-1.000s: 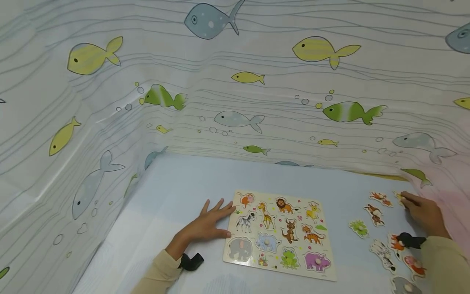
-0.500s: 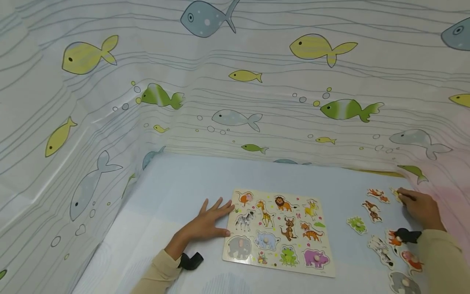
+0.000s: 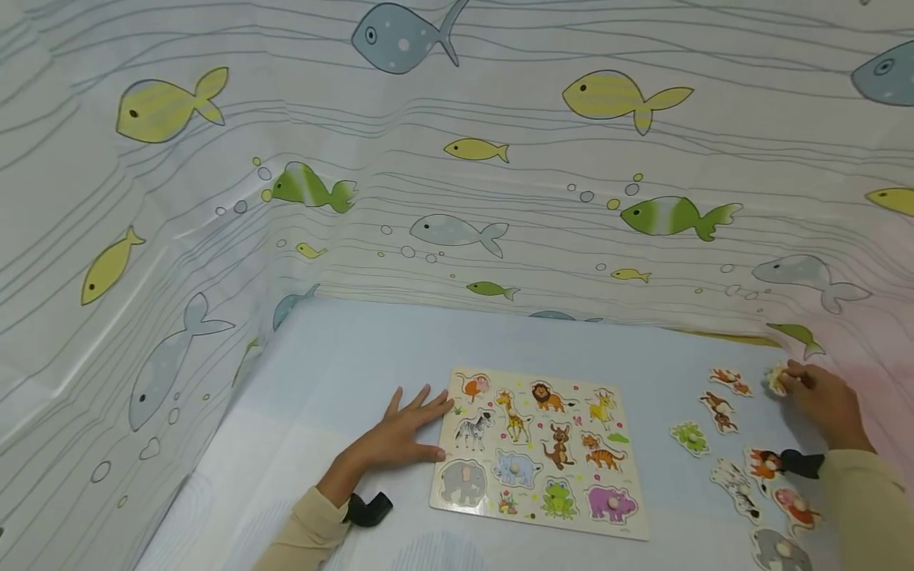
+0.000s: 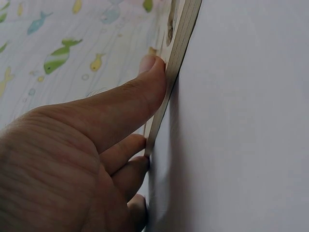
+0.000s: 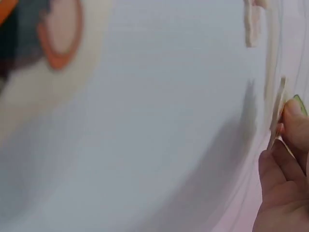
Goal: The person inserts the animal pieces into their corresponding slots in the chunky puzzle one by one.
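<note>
My left hand [image 3: 400,432] lies with fingers spread at the left edge of a wooden animal puzzle board [image 3: 524,519]. In the left wrist view, the thumb [image 4: 152,79] touches the board's edge [image 4: 181,53]. At the far right, my right hand [image 3: 824,400] pinches a small yellowish animal puzzle piece [image 3: 775,381]. The right wrist view shows this piece [image 5: 277,113] edge-on between thumb and fingers, raised off the table. In the board sit a blue rhino piece [image 3: 524,473] and a purple hippo piece [image 3: 600,502], both with knobs.
Loose pieces lie right of the board: a green frog [image 3: 689,438], a zebra [image 3: 734,485], a kangaroo [image 3: 716,409], a tiger [image 3: 728,381], a lion [image 3: 762,461], a monkey [image 3: 793,507] and an elephant [image 3: 771,547]. A fish-print curtain [image 3: 400,190] stands behind the table.
My right hand has picked the yellowish puzzle piece up off the table and tilted it. My left hand keeps its place at the board, while the head view shifts slightly.
</note>
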The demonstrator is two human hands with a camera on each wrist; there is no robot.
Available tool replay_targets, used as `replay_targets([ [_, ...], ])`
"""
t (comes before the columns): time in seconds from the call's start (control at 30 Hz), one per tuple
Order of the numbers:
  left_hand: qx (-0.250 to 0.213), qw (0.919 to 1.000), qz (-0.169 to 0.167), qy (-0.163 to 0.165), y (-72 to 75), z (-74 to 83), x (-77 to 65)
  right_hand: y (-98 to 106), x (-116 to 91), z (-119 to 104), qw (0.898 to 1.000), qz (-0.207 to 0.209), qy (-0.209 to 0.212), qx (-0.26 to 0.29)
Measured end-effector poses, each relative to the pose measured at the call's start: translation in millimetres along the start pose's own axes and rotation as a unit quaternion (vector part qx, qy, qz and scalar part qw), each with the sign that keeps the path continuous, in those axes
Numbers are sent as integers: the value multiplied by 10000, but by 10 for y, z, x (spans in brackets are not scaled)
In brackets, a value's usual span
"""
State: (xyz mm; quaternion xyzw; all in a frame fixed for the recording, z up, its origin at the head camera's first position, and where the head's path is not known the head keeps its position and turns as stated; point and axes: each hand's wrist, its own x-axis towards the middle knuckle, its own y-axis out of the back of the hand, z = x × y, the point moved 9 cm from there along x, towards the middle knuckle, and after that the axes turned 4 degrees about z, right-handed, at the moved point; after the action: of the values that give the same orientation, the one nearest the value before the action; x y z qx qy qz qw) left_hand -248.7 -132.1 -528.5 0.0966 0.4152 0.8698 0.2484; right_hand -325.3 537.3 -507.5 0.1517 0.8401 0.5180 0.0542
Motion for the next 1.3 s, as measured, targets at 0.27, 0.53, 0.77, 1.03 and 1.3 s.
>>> replay_targets([
  [0.27, 29, 10000, -47, 27, -17, -22, 11, 148, -22, -156, 9997, 21, 246, -14],
  [0.53, 13, 10000, -5, -51, -7, -10, 18, 250, -128, -287, 9914, 372, 218, 1233],
  [0.77, 6, 10000, -73, -38, -13, -19, 10, 141, -249, -376, 9758, 160, 43, 2178],
  [1.03, 87, 10000, -37, -23, -31, -46, 18, 67, -388, -640, 9623, 21, 701, 2627],
  [1.3, -50, 9999, -14, -88, -16, -31, 27, -1, -593, -1041, 9374, 19, 1186, 3273],
])
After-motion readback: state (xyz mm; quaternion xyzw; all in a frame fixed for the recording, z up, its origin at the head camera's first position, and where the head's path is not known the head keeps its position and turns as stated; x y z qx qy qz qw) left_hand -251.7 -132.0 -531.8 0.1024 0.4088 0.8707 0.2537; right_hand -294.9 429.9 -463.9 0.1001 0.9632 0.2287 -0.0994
